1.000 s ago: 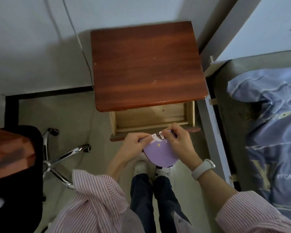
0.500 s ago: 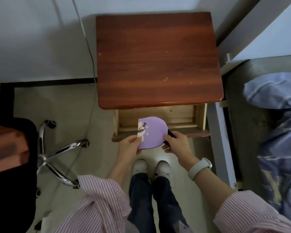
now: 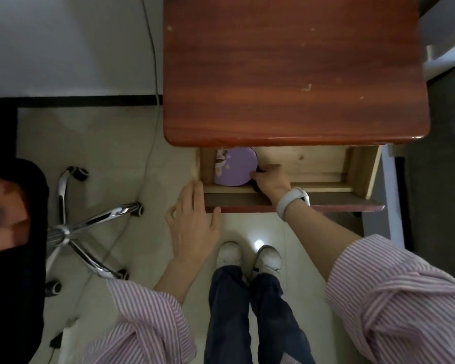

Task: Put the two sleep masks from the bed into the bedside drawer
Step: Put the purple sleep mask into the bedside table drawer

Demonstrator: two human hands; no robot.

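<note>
A folded purple sleep mask (image 3: 235, 166) with a white cartoon figure lies in the left part of the open pale-wood drawer (image 3: 313, 164) under the red-brown bedside table (image 3: 294, 69). My right hand (image 3: 269, 179) reaches into the drawer and grips the mask's right edge, where a dark strap shows. Outside the drawer's left front corner, my left hand (image 3: 195, 224) hovers with its fingers spread and holds nothing. No second mask can be made out separately.
An office chair with a chrome star base (image 3: 90, 224) stands on the pale floor at the left. A cable (image 3: 153, 61) runs down the white wall beside the table. The bed frame (image 3: 389, 206) borders the table on the right. My shoes (image 3: 250, 254) stand just before the drawer.
The mask has gone from above the drawer front down into the drawer's left part. My left hand has let go of it and drawn back; my right hand followed it in.
</note>
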